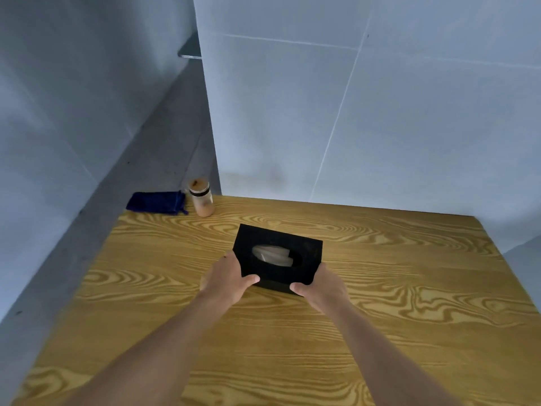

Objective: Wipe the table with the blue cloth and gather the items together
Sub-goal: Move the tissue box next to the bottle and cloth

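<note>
A black tissue box (278,244) with a white tissue showing in its oval opening sits near the middle of the wooden table (380,303). My left hand (228,278) grips its near left corner, thumb on top. My right hand (322,285) grips its near right corner. A folded blue cloth (156,202) lies at the table's far left corner. Right beside the cloth stands a clear jar (201,198) with a cork lid and brownish contents.
A pale tiled wall (351,112) rises behind the table's far edge. The table's left edge drops to a grey floor (73,244). A small metal shelf (190,49) juts out high on the left.
</note>
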